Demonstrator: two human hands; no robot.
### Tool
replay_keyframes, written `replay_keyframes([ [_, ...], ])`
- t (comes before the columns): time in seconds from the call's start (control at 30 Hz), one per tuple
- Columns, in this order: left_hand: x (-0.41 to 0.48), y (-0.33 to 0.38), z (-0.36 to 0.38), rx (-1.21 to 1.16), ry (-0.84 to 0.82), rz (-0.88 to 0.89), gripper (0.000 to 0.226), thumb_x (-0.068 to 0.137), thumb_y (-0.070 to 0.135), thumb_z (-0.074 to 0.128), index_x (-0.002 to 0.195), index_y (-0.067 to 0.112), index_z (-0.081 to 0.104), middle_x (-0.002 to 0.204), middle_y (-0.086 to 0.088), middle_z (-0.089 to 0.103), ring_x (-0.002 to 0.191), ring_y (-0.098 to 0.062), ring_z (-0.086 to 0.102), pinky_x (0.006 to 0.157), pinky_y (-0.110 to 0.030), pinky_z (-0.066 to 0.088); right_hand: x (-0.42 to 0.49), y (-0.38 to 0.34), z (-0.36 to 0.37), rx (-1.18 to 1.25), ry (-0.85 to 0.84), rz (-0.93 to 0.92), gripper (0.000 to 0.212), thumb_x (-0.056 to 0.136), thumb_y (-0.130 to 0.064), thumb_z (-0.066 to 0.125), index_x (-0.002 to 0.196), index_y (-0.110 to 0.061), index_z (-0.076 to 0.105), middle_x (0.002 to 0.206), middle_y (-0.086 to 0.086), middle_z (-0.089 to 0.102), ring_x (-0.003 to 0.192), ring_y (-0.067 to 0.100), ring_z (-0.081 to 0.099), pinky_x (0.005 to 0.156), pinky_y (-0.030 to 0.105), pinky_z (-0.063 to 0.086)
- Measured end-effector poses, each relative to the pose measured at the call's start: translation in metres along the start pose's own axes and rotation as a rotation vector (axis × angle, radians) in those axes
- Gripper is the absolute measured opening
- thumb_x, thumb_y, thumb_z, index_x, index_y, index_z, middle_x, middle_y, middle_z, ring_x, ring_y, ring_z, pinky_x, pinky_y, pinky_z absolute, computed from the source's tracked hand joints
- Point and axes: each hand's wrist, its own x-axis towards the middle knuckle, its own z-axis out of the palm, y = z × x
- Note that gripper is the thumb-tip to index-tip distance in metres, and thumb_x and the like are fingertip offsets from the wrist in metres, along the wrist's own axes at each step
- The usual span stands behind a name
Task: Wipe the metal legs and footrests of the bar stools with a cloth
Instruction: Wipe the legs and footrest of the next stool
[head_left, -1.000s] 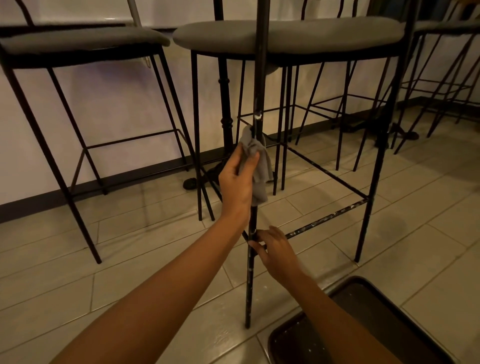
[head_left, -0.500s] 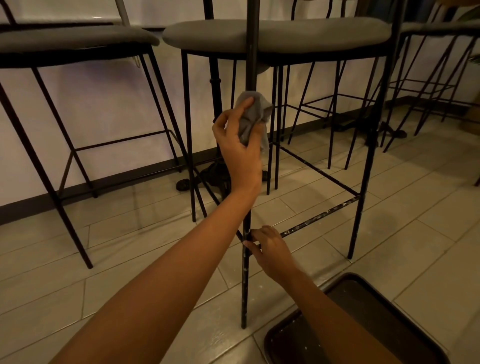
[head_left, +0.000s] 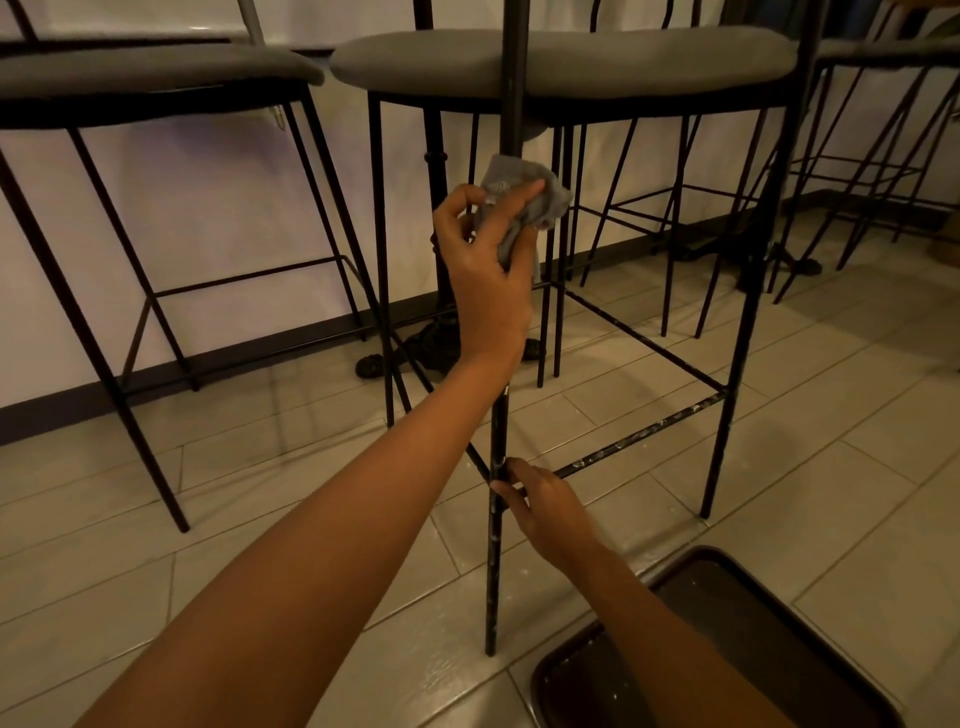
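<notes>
A bar stool with a grey seat (head_left: 566, 62) stands right in front of me on thin black metal legs. Its near front leg (head_left: 493, 571) is speckled with pale marks, as is the footrest bar (head_left: 639, 434) running to the right. My left hand (head_left: 485, 270) grips a crumpled grey cloth (head_left: 524, 200) wrapped round the upper part of that leg, just under the seat. My right hand (head_left: 545, 506) holds the same leg lower down, where the footrest joins it, fingers curled round the bar.
Another grey-seated stool (head_left: 145, 73) stands at the left and more stools (head_left: 883, 130) at the right, all by a pale wall with a dark skirting. A dark tray-like object (head_left: 727, 649) lies on the tiled floor at my lower right.
My left hand has slid the cloth up the front leg from about mid height to just below the seat. My right hand has stayed at the footrest joint.
</notes>
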Motion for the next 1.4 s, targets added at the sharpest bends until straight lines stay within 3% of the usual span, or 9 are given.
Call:
replay_keyframes([
  [0.13,-0.011,-0.011,0.000,0.000,0.016,0.048,0.027,0.085,0.009,0.058,0.111,0.010,0.064,0.117,-0.004,0.030,0.113,-0.033,0.046,0.092,-0.044,0.052,-0.001,-0.002,-0.002,0.029,-0.023,0.019,0.022,0.094,-0.025,0.048,0.108,-0.010,0.054,0.094,0.009,0.068,0.081,0.022,0.065,0.071,0.040,0.054],
  [0.33,-0.031,-0.022,-0.012,-0.032,-0.054,-0.017,0.029,0.084,0.001,0.060,0.109,0.016,0.063,0.117,-0.004,0.033,0.114,-0.027,0.047,0.094,-0.031,0.051,0.001,-0.001,-0.001,0.024,-0.035,0.046,0.023,0.095,-0.026,0.046,0.111,-0.011,0.052,0.096,0.008,0.068,0.083,0.022,0.065,0.070,0.037,0.053],
  [0.5,-0.015,-0.013,-0.013,-0.045,-0.062,-0.038,0.035,0.083,0.003,0.061,0.112,0.021,0.058,0.112,0.006,0.033,0.109,0.004,0.042,0.096,-0.023,0.048,0.000,0.000,0.001,0.045,-0.034,0.051,0.022,0.095,-0.026,0.047,0.111,-0.013,0.052,0.097,0.005,0.068,0.085,0.017,0.065,0.073,0.032,0.055],
  [0.7,-0.022,-0.018,-0.009,-0.037,-0.019,-0.021,0.030,0.083,0.001,0.061,0.110,0.012,0.064,0.118,-0.005,0.034,0.105,-0.011,0.048,0.092,-0.020,0.049,-0.001,0.000,0.001,0.030,-0.018,0.046,0.022,0.095,-0.025,0.046,0.110,-0.011,0.053,0.097,0.007,0.068,0.084,0.021,0.065,0.073,0.037,0.053],
  [0.83,-0.026,-0.020,-0.013,-0.059,-0.023,-0.050,0.028,0.082,0.001,0.063,0.108,0.011,0.065,0.114,-0.005,0.036,0.105,-0.002,0.047,0.092,-0.014,0.046,0.000,-0.001,0.001,0.019,-0.024,0.049,0.021,0.095,-0.025,0.046,0.110,-0.011,0.053,0.097,0.007,0.068,0.084,0.021,0.064,0.073,0.036,0.053],
  [1.03,0.002,0.001,0.000,-0.080,0.055,-0.077,0.043,0.086,0.011,0.059,0.128,0.013,0.047,0.117,-0.014,0.033,0.105,-0.010,0.043,0.096,-0.029,0.048,-0.001,0.000,0.001,0.036,-0.022,0.029,0.020,0.094,-0.025,0.048,0.108,-0.011,0.054,0.098,0.006,0.068,0.085,0.019,0.065,0.073,0.035,0.054],
  [1.13,0.019,0.000,0.010,0.013,0.071,0.011,0.040,0.083,0.019,0.056,0.122,0.008,0.056,0.119,-0.024,0.037,0.109,-0.031,0.047,0.091,-0.045,0.051,-0.001,0.000,0.001,0.038,-0.012,0.033,0.020,0.094,-0.025,0.048,0.108,-0.012,0.054,0.095,0.005,0.068,0.083,0.018,0.065,0.072,0.033,0.055],
  [1.27,0.018,-0.003,0.015,0.122,0.073,0.100,0.033,0.083,0.015,0.052,0.112,0.008,0.063,0.118,-0.027,0.040,0.111,-0.039,0.046,0.092,-0.043,0.052,-0.001,-0.001,0.001,0.037,-0.007,0.030,0.020,0.094,-0.025,0.048,0.108,-0.012,0.054,0.094,0.006,0.068,0.081,0.018,0.065,0.070,0.034,0.055],
  [1.4,0.012,-0.006,0.015,0.132,0.051,0.103,0.027,0.082,0.001,0.054,0.105,0.006,0.065,0.118,-0.024,0.039,0.116,-0.029,0.042,0.096,-0.038,0.050,-0.001,-0.001,0.001,0.037,-0.001,0.019,0.019,0.094,-0.024,0.049,0.107,-0.011,0.054,0.093,0.006,0.069,0.080,0.019,0.065,0.070,0.035,0.054],
])
